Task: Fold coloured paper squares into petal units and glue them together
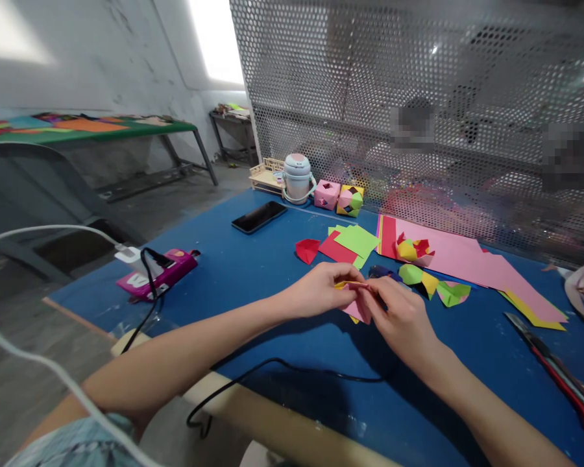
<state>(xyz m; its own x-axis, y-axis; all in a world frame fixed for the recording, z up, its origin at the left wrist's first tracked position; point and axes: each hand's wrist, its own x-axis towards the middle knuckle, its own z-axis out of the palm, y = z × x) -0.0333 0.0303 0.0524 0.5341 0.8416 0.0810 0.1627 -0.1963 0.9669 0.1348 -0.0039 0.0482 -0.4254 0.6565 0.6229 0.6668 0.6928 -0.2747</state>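
Note:
A small folded piece of pink and yellow paper (356, 311) is held above the blue table between my two hands. My left hand (324, 288) pinches its left side, thumb and fingers closed on the edge. On the right side, my right hand (399, 308) grips the same piece, partly hiding it. Just beyond lie folded green and yellow paper units (421, 279), a red folded unit (307, 250) and loose green squares (357, 241). A half-built paper shape (415, 249) in red, yellow and pink sits on pink sheets (460, 259).
A red-handled cutter (555, 370) lies at the right. Farther back are a phone (259, 216), a white lidded container (298, 178) and finished paper cubes (338, 198). A purple power strip (163, 275) with cables sits at the left. Behind stands a perforated metal screen (370, 84).

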